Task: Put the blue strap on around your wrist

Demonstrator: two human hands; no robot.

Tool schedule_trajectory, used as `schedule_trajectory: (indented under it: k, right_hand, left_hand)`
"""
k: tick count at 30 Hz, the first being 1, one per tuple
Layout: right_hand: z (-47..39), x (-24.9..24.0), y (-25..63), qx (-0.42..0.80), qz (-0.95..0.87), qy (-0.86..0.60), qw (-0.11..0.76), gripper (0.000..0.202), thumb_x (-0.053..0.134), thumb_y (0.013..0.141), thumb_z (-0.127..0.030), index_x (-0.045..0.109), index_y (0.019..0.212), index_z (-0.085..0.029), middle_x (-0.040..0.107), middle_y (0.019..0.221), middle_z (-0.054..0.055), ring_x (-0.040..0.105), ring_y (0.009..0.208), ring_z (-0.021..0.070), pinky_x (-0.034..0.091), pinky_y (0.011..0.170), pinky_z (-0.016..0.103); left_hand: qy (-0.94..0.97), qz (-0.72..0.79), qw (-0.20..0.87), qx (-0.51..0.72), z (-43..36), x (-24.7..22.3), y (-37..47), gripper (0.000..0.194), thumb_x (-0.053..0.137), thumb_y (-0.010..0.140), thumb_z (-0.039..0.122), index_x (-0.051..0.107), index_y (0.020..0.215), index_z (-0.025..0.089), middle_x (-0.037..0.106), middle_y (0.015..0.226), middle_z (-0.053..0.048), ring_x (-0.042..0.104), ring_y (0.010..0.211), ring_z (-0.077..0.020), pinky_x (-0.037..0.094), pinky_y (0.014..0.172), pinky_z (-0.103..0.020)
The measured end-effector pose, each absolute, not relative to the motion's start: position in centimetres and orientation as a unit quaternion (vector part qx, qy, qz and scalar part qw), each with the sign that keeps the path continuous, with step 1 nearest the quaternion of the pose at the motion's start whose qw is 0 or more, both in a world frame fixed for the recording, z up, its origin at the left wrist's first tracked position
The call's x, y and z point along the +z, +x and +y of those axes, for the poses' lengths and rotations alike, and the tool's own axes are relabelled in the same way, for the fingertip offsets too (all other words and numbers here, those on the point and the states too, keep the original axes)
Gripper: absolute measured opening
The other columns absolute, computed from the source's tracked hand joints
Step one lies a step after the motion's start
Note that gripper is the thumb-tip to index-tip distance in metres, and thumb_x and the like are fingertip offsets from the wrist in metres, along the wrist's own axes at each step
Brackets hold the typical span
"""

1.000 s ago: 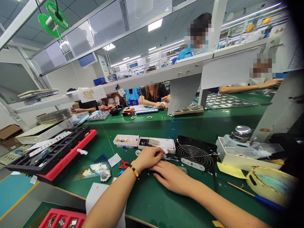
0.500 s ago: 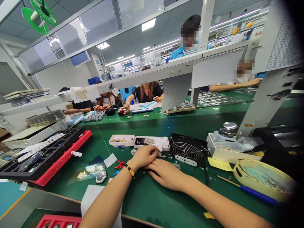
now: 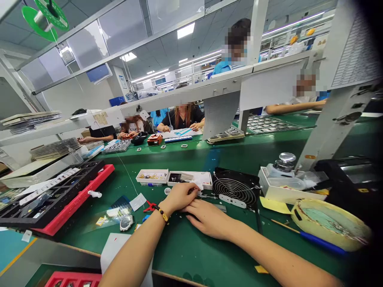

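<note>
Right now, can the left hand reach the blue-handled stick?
Probably not easily: the right hand and forearm lie between the left hand and the blue-handled stick.

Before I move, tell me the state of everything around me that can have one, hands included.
Left hand: fingers curled, grip unclear
Right hand: open, palm down
Small box of yellow parts: uncovered
Metal-topped bottle: capped, upright
Fan: behind its guard, spinning or stopped unclear
Black tray: uncovered, parts inside
Blue-handled tool: lying down
Green spool: hanging, wire on it
</note>
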State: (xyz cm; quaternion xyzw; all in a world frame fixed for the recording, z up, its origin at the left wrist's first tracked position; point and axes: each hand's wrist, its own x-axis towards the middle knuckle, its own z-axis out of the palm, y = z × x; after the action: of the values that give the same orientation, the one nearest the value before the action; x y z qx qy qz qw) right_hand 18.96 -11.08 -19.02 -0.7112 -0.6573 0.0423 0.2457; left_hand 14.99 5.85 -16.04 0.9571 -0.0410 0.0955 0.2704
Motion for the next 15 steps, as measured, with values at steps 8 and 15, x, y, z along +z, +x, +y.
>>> schedule_trajectory:
  k: [8, 15]
  right_hand:
    - [-10.89, -18.81, 19.0, 0.033, -0.668, -0.703, 0.242, 0.038, 0.051, 0.103, -0.018, 0.068, 0.137, -0.019, 0.062, 0.14, 0.01, 0.056, 0.132, 0.0296, 0.045, 0.118, 0.053]
    - [-10.98, -19.33, 19.0, 0.015, -0.659, -0.722, 0.211, 0.042, 0.046, 0.104, -0.021, 0.063, 0.143, -0.015, 0.057, 0.143, 0.015, 0.055, 0.132, 0.0323, 0.047, 0.116, 0.054]
  left_hand:
    - [0.959, -0.038, 0.266, 0.09, 5.83, -15.8, 14.88, 0.03, 0.052, 0.099, 0.028, 0.076, 0.117, 0.023, 0.078, 0.112, -0.003, 0.07, 0.1, -0.0231, 0.051, 0.089, -0.032]
    - [0.951, -0.036, 0.286, 0.107, 5.91, -15.76, 15.04, 0.028, 0.053, 0.099, 0.028, 0.076, 0.115, 0.023, 0.078, 0.112, -0.003, 0.07, 0.101, -0.0222, 0.051, 0.088, -0.031]
